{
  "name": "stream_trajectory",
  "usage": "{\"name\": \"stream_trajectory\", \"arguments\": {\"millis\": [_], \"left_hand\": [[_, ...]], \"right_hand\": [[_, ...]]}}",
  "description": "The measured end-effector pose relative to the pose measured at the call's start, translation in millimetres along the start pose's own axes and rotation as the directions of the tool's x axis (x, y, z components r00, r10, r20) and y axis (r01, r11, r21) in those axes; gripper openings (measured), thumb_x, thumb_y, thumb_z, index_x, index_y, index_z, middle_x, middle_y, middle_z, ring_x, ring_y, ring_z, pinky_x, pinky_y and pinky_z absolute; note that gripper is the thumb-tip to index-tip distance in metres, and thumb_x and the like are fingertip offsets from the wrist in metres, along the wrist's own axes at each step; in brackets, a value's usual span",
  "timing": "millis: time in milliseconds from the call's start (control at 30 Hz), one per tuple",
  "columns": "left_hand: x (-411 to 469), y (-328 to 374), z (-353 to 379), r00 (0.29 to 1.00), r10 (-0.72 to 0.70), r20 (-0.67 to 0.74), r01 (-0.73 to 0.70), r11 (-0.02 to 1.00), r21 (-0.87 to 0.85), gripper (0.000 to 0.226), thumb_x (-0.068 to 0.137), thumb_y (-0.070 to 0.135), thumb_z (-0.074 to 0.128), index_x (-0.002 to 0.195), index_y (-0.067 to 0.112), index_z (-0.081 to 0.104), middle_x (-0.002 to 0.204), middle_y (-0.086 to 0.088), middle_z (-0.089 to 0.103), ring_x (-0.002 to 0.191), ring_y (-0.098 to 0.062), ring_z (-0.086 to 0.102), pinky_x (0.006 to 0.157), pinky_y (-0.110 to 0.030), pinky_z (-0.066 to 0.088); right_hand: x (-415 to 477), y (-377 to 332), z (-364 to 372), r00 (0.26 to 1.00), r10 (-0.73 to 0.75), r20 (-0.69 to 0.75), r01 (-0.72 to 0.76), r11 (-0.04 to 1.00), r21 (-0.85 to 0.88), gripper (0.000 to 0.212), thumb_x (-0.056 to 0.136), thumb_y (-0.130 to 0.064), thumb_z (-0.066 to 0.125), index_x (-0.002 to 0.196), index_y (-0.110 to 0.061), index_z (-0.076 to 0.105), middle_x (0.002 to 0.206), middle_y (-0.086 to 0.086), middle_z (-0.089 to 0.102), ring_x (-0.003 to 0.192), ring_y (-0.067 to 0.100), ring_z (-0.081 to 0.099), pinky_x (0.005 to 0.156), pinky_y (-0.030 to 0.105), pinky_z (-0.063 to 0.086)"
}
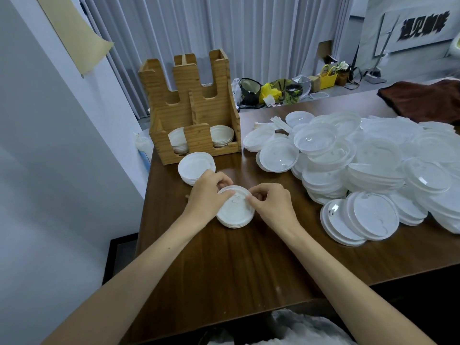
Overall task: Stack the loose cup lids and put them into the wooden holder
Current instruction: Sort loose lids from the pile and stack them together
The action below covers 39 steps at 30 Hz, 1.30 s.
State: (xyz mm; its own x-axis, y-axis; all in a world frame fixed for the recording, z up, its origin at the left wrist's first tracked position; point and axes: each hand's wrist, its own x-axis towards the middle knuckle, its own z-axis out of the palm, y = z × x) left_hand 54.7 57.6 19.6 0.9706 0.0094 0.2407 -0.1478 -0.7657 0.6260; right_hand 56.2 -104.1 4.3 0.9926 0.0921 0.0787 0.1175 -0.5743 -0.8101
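A short stack of white cup lids point(235, 211) rests on the brown table point(249, 265) in front of me. My left hand point(207, 192) grips its left rim and my right hand point(270, 202) pinches its right rim. A second white lid stack point(195, 168) stands just behind, near the wooden holder point(189, 105). The holder's two low front compartments each contain some white lids point(221, 135). A large loose heap of translucent lids point(368, 165) covers the table's right side.
A white wall runs along the table's left edge. A dark brown cloth point(423, 98) lies at the far right. Bags and baskets point(273, 90) sit on the floor beyond the table. A plastic bottle point(144, 145) stands left of the holder.
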Motion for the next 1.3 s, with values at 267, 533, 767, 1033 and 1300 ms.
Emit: {"name": "stream_trajectory", "arguments": {"millis": [267,533,767,1033,1300], "left_hand": [[-5.1,-8.4,9.8,0.995,-0.037,0.088,0.041,0.998,-0.046,0.021,0.093,0.016,0.055,0.112,0.019,0.061,0.108,0.001,0.055,0.101,-0.01,0.051,0.087,-0.022,0.04],[-12.4,-13.4,24.5,0.993,-0.084,0.086,0.089,0.994,-0.064,0.028,0.098,0.013,0.042,0.119,0.02,0.058,0.11,-0.002,0.056,0.108,-0.018,0.05,0.094,-0.038,0.041],[-7.7,-11.0,25.1,0.985,-0.134,0.105,0.132,0.991,0.029,0.03,0.099,0.017,0.039,0.122,0.029,0.054,0.113,0.006,0.058,0.114,-0.015,0.046,0.101,-0.035,0.021],[-9.4,-11.0,16.4,0.97,-0.16,0.184,0.203,0.948,-0.245,0.023,0.093,0.025,0.055,0.114,0.034,0.055,0.106,0.015,0.061,0.112,-0.011,0.05,0.108,-0.043,0.025],[-9.2,-2.9,10.2,0.956,-0.268,0.119,0.291,0.921,-0.26,0.027,0.097,0.04,0.042,0.118,0.028,0.055,0.101,0.015,0.057,0.104,-0.005,0.051,0.111,-0.044,0.016]], "right_hand": [[2.5,0.5,6.0,1.0,-0.016,-0.024,0.015,0.997,-0.078,0.017,0.092,-0.025,0.059,0.098,-0.017,0.072,0.088,-0.005,0.067,0.08,0.007,0.06,0.068,0.024,0.05],[-3.1,-6.7,8.7,0.997,-0.065,-0.047,0.053,0.973,-0.225,0.019,0.097,-0.028,0.05,0.091,-0.014,0.061,0.086,-0.001,0.063,0.079,0.017,0.059,0.067,0.034,0.047],[0.9,-10.6,9.4,0.998,-0.024,0.066,0.038,0.972,-0.231,0.009,0.1,-0.025,0.041,0.105,-0.02,0.047,0.098,-0.005,0.061,0.09,0.017,0.06,0.073,0.036,0.049],[2.3,-6.9,8.2,0.995,-0.078,0.063,0.093,0.954,-0.284,0.01,0.098,-0.026,0.044,0.101,-0.021,0.052,0.096,-0.003,0.059,0.086,0.016,0.058,0.069,0.034,0.048],[26.5,7.2,-17.4,0.992,-0.12,0.05,0.127,0.807,-0.577,0.037,0.1,-0.032,0.043,0.096,-0.004,0.066,0.155,0.005,0.024,0.131,0.031,0.035,0.09,0.041,0.044]]}}
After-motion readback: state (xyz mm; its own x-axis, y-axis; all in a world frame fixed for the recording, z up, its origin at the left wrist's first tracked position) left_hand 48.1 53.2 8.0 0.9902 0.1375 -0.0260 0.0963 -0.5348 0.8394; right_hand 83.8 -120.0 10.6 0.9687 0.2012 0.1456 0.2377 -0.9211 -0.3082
